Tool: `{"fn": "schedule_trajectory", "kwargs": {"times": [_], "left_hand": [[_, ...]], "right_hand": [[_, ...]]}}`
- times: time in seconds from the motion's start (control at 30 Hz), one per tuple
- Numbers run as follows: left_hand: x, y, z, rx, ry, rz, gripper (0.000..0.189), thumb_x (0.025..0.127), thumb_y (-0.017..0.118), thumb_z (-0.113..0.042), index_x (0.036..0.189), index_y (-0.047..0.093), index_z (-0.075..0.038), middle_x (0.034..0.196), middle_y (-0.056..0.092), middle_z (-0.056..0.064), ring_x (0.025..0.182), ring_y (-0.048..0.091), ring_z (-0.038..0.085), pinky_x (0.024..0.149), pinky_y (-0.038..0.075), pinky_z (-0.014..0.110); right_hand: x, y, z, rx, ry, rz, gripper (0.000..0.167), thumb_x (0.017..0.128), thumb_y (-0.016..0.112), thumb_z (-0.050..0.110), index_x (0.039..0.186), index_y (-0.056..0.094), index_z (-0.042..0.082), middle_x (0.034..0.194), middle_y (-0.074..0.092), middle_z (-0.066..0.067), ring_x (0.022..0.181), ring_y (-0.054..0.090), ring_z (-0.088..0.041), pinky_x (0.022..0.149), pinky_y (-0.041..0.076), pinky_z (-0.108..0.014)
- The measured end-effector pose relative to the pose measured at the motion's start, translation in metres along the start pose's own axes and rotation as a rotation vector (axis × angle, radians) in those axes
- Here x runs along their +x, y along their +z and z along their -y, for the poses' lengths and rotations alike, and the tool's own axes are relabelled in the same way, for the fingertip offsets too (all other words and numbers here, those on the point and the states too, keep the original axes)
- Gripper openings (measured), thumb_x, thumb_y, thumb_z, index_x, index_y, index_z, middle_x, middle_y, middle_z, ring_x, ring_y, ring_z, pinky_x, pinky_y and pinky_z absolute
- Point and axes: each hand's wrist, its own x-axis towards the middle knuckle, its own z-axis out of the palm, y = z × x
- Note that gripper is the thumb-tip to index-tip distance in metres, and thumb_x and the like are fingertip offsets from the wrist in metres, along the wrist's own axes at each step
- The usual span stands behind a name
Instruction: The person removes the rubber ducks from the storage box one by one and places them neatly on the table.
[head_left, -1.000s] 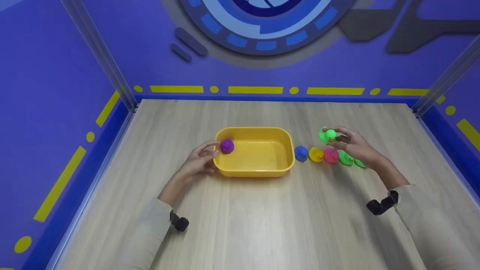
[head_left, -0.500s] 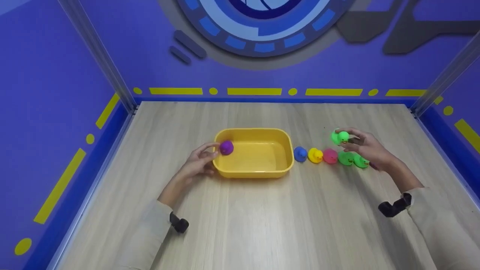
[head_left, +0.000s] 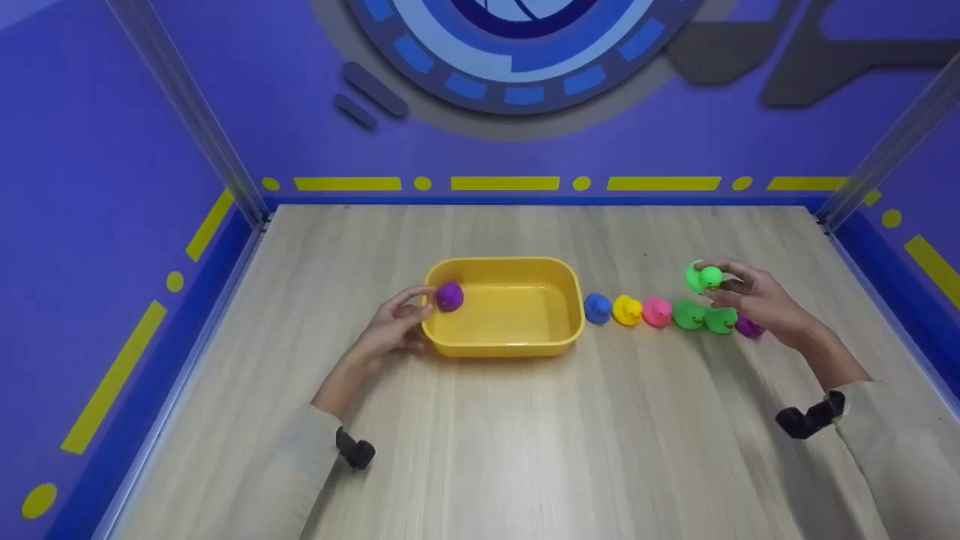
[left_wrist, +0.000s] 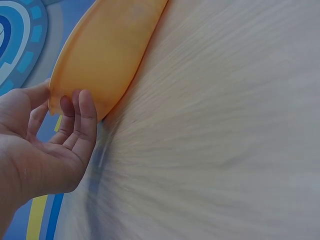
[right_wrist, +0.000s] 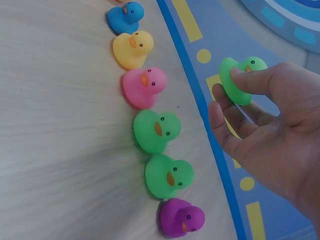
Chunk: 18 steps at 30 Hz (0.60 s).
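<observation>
My right hand (head_left: 765,300) pinches a light green rubber duck (head_left: 703,278) above the table; the right wrist view shows the thumb across the duck (right_wrist: 235,85). Beneath and left of that hand stands a row of rubber ducks: blue (head_left: 598,308), yellow (head_left: 628,310), pink (head_left: 657,312), two green (head_left: 688,315) and a purple one (right_wrist: 181,218), partly covered by the hand in the head view. My left hand (head_left: 391,322) grips the left rim of a yellow plastic basin (head_left: 504,349). Inside the basin, by that rim, lies another purple duck (head_left: 450,297).
A light wood-grain table (head_left: 480,442) carries everything. Blue-purple panels (head_left: 600,150) with yellow marks rise at its back and sides, joined by metal corner posts (head_left: 199,112). The duck row starts right beside the basin's right wall.
My right hand has moved rightward with the light green duck, uncovering the second green duck and part of the purple one in the row. The left hand keeps its place on the basin.
</observation>
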Motion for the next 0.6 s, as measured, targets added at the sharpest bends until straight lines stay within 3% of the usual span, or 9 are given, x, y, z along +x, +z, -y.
{"fn": "schedule_trajectory", "kwargs": {"times": [0.37,0.6], "left_hand": [[0.000,0.001,0.001,0.002,0.005,0.015,0.044,0.101,0.066,-0.026,0.144,0.057,-0.019,0.106,0.065,0.008,0.072,0.060,0.013,0.061,0.057,0.026],[0.000,0.000,0.001,-0.012,-0.003,0.002,0.041,0.102,0.065,-0.024,0.143,0.059,-0.021,0.108,0.065,0.009,0.073,0.061,0.015,0.061,0.056,0.027]], "right_hand": [[-0.010,-0.007,-0.014,0.010,-0.050,-0.034,0.050,0.106,0.057,0.016,0.151,0.040,0.000,0.126,0.055,0.018,0.110,0.062,0.009,0.086,0.058,-0.019],[-0.014,-0.015,-0.022,0.101,-0.101,-0.049,0.046,0.105,0.055,0.009,0.149,0.042,0.001,0.129,0.058,0.016,0.110,0.064,0.006,0.085,0.058,-0.017]]}}
